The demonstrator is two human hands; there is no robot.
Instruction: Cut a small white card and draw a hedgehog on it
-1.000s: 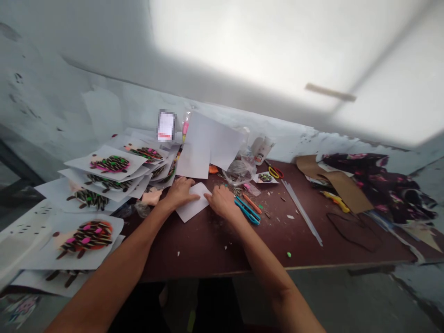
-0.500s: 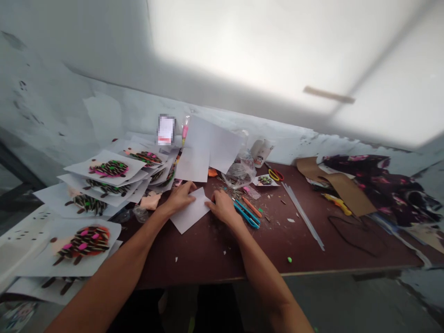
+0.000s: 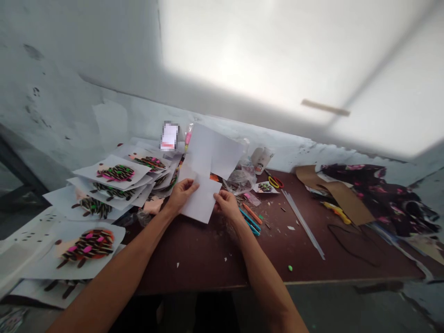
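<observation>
Sheet (image 3: 200, 206) turned, pinched by left hand (image 3: 181, 195) and right hand (image 3: 227, 206), hedgehog cards (image 3: 118, 173) leftward, scissors (image 3: 270, 178) rightward

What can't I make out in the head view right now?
In the head view:
held sheet: far side, turned away from the camera
lower hedgehog cards: partly covered by upper cards
white bottle: label too small and blurred
pixelated rectangle: details masked by pixelation
patterned item, lower left: cut off by the picture's edge
</observation>
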